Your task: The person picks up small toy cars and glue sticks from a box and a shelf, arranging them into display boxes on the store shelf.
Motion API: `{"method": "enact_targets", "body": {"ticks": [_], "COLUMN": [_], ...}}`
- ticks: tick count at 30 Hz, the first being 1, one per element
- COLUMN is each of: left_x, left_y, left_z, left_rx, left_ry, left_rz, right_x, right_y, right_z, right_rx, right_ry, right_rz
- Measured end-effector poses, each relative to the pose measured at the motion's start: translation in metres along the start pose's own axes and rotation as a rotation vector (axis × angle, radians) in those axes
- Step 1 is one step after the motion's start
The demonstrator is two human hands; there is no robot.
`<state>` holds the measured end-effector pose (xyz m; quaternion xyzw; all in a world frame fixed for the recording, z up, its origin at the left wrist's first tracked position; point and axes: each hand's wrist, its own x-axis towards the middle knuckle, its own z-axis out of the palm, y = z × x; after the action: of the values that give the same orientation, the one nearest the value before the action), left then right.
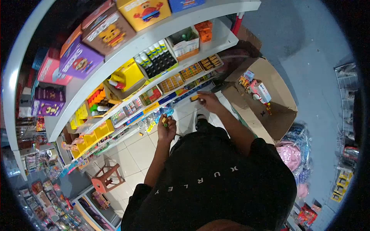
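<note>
My left hand [166, 133] is closed around a few small yellow and green block-like pieces [165, 121], in front of the lower shelves. Their exact kind is too small to make out. Farther right, my right hand [209, 102] pinches a small flat yellow-and-dark piece [194, 98] between thumb and fingers. It is near the end of the low shelf trays. Closest to both hands are a tray of orange-yellow small items [171, 83] and a tray of red and green ones [150, 95].
Glue sticks [154, 50] stand in a black rack above, beside a yellow bin [129, 77]. An open cardboard box [275, 119] with a few toys is at right. A pink-orange stool [106, 178] stands on the tiled floor. Boxed toys [111, 32] line the top shelf.
</note>
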<state>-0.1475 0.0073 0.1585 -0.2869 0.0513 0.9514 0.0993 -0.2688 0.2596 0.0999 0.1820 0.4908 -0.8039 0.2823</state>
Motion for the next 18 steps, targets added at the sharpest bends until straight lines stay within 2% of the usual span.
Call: {"method": "enact_targets", "body": {"ticks": [2, 4, 6, 8, 10, 11, 12, 14, 17, 18], "left_x": [-0.001, -0.001, -0.004, -0.007, -0.012, -0.015, -0.019, -0.026, -0.034, -0.037], "left_y": [-0.004, -0.006, -0.01, -0.014, -0.015, -0.016, -0.018, -0.022, -0.026, -0.028], "left_z": [0.0, -0.002, 0.002, 0.002, 0.0, -0.001, -0.002, -0.006, -0.016, -0.017], "left_rx": [-0.022, -0.039, 0.003, 0.041, -0.006, -0.032, -0.058, -0.086, -0.088, -0.083], "left_ry": [0.022, 0.033, 0.042, 0.04, 0.029, 0.024, 0.021, 0.049, 0.023, 0.04], "left_rz": [0.002, 0.012, 0.072, 0.14, 0.135, 0.135, 0.137, 0.174, 0.215, 0.231], "right_x": [0.032, 0.059, 0.092, 0.14, 0.186, 0.208, 0.227, 0.256, 0.35, 0.344], "right_y": [-0.021, -0.053, -0.079, -0.099, -0.114, -0.118, -0.117, -0.108, -0.064, -0.069], "right_z": [-0.034, -0.058, -0.07, -0.089, -0.107, -0.11, -0.113, -0.119, -0.164, -0.159], "right_rx": [-0.014, -0.14, 0.042, -0.383, -1.199, -1.42, -1.488, -1.486, -0.969, -1.108], "right_ry": [0.1, 0.128, 0.02, 0.17, 0.461, 0.52, 0.528, 0.51, 0.389, 0.374], "right_rz": [-0.037, -0.163, -0.457, -0.629, -0.629, -0.593, -0.58, -0.587, -0.793, -0.838]}}
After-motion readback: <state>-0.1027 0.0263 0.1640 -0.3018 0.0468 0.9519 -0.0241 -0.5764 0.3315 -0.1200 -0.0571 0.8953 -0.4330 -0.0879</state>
